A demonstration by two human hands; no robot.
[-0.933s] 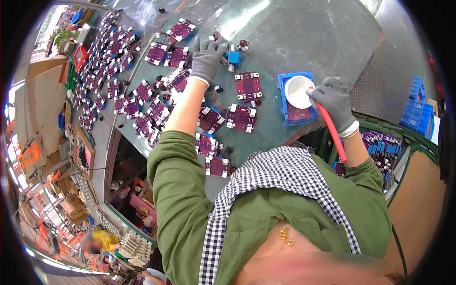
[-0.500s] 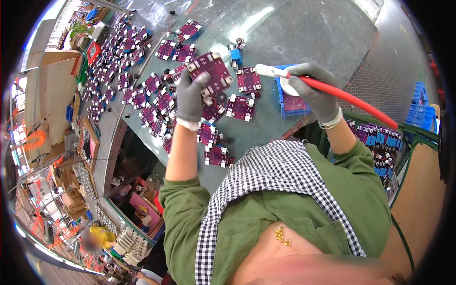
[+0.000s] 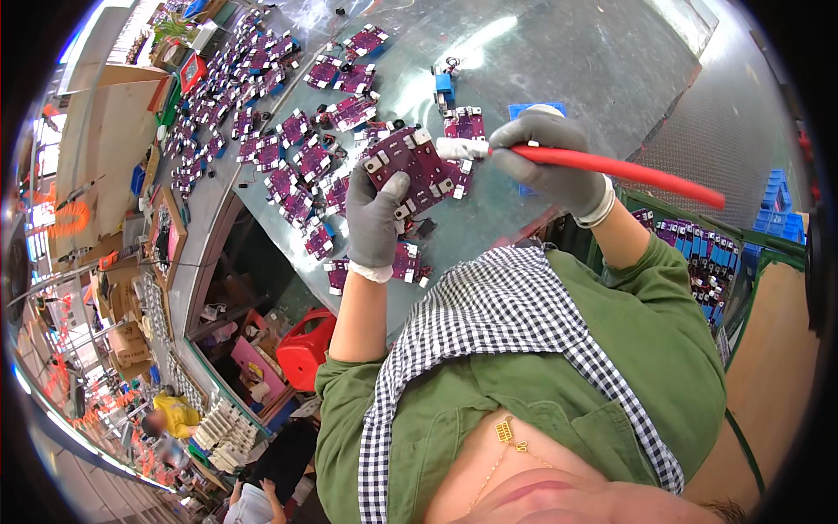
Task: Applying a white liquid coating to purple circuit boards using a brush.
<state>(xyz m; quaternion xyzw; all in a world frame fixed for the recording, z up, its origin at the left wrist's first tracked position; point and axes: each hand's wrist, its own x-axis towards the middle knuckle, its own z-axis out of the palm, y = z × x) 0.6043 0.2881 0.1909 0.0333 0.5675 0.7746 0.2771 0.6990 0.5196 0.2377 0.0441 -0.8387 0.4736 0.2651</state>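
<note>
My left hand (image 3: pixel 372 218), in a grey glove, grips a purple circuit board (image 3: pixel 419 175) by its lower left side, thumb on top. The board is held tilted above the table and has white connectors at its corners. In my gloved right hand (image 3: pixel 552 157) is a brush with a long red handle (image 3: pixel 642 175) and a white tip. That tip reaches the board's upper right corner; whether it touches cannot be made out. Behind my right hand a blue tray (image 3: pixel 521 110) is mostly hidden. Another purple board (image 3: pixel 463 122) lies just beyond the held one.
Many purple boards (image 3: pixel 312 159) with wires lie across the left of the grey-green table (image 3: pixel 576 61). A blue part (image 3: pixel 443 86) stands near the middle. At my right is a rack of boards (image 3: pixel 698 258). A red stool (image 3: pixel 305 351) and other people (image 3: pixel 179 415) are at lower left.
The brush and my right hand have moved left, bringing the white tip to the board. My left hand has shifted right and down with the board. The view has also shifted.
</note>
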